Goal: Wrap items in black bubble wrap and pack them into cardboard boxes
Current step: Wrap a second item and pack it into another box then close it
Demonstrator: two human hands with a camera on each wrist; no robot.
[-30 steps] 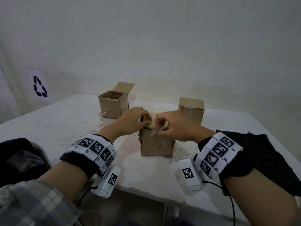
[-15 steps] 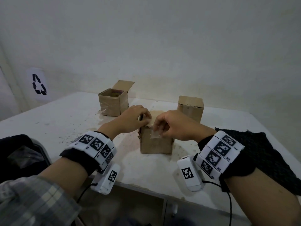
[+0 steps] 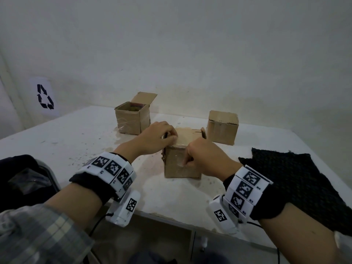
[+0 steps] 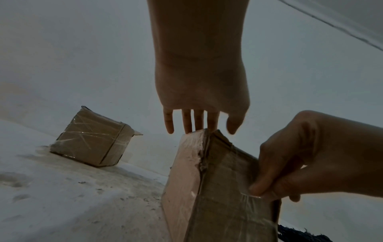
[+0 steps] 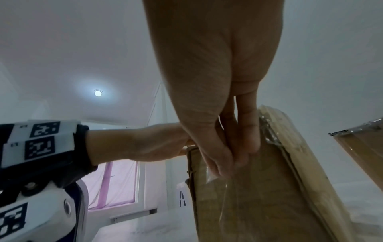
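A small cardboard box (image 3: 182,168) stands mid-table with its top flaps down. My left hand (image 3: 167,139) rests on the box's top left edge. In the left wrist view its fingers (image 4: 187,124) are straight and touch the top rim of the box (image 4: 219,196). My right hand (image 3: 188,162) pinches the end of a clear tape strip (image 5: 212,176) between thumb and fingers, against the front face of the box (image 5: 248,204). A sheet of black bubble wrap (image 3: 304,180) lies flat at the right. What the box holds is hidden.
An open cardboard box (image 3: 131,121) stands at the back left, its flap up. A closed box (image 3: 222,130) stands at the back right, close behind the middle one. A wall runs behind the white table (image 3: 57,149). A dark bag (image 3: 21,180) sits at the left.
My right hand has gone down from the box's top edge to the middle of its front face, drawing the tape with it. The left hand has stayed on the top.
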